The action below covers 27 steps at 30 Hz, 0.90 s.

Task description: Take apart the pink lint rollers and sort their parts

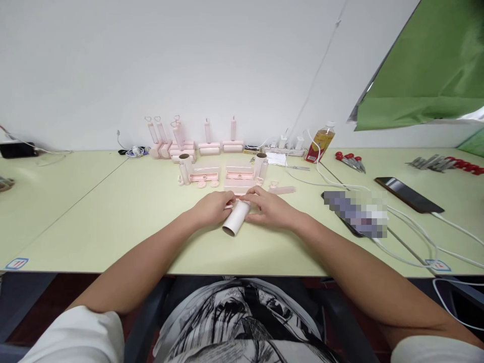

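Wears a white shirt (223, 350) with black, sketch-like print (244, 327) across the front: loose strokes, dense hatching and solid dark patches, hard to make out as a picture. Has short, roomy, plain white sleeves (85, 335) ending above bare forearms (147, 259) and bare hands (274, 207). Shows dark cloth (185, 293) at the lap, past the rounded hem (260, 282).

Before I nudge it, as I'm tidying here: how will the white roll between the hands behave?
The white roll lies on its side, so it may roll if pushed. Its hollow near end suggests it's probably light.
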Motion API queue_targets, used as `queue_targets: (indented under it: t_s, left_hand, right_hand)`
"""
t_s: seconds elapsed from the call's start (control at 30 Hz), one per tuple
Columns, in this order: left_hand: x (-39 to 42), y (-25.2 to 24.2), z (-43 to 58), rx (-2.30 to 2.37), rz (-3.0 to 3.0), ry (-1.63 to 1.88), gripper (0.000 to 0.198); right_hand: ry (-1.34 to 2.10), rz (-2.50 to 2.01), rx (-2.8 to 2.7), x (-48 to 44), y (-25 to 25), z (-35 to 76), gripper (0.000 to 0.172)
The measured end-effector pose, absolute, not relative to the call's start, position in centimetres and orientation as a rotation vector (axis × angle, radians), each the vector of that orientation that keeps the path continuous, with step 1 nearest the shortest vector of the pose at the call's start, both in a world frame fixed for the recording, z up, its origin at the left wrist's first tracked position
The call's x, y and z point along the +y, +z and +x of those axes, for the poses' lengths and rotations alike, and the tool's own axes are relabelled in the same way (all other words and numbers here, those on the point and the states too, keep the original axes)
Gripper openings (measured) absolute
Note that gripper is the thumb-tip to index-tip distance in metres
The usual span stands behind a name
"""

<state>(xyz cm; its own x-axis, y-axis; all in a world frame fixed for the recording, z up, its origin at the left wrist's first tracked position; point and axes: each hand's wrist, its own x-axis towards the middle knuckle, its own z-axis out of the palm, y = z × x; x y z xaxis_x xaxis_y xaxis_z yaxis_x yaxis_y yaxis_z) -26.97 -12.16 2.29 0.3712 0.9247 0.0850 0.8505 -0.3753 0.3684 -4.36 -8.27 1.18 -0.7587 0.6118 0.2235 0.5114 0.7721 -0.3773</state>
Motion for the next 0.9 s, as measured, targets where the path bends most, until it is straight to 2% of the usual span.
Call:
queue_targets:
  t_s: [0.1,0.23,0.27,0.37,0.5,0.63,0.77,0.9]
  left_hand:
    - [-12.2,2.2,-26.9,1.548,2.381,0.391,0.021]
    - [-12.3,2.4,-26.8,1.55,2.415,0.324,0.028]
    - [-12.3,2.4,-26.8,1.549,2.42,0.304,0.028]
    - [-12.3,2.6,-26.9,1.514,2.447,0.258,0.025]
    - [-12.2,2.5,-27.0,1.471,2.498,0.304,0.029]
    - [-11.6,2.5,-26.2,1.525,2.607,0.344,0.028]
    - [-10.7,3.0,-24.0,1.574,2.683,0.181,0.032]
    - [-10.1,3.5,-21.9,1.685,2.633,-0.038,0.037]
  right_hand:
    - [0.414,-0.764,-2.698,-9.0,1.3,-5.0,0.055]
    - [0.49,-0.692,-2.773,-9.4,1.8,-5.2,0.03]
    - [0.535,-0.682,-2.778,-9.3,2.1,-5.0,0.028]
    - [0.772,-0.658,-2.684,-8.7,2.9,-3.8,0.043]
    - [0.944,-0.768,-2.167,-7.1,4.0,-1.7,0.061]
    - [0.774,-0.877,-1.909,-5.7,4.5,-0.5,0.057]
    - [0.498,-1.033,-2.011,-4.9,3.9,-0.4,0.046]
    - [0.439,-1.113,-2.164,-4.5,2.9,-0.9,0.046]
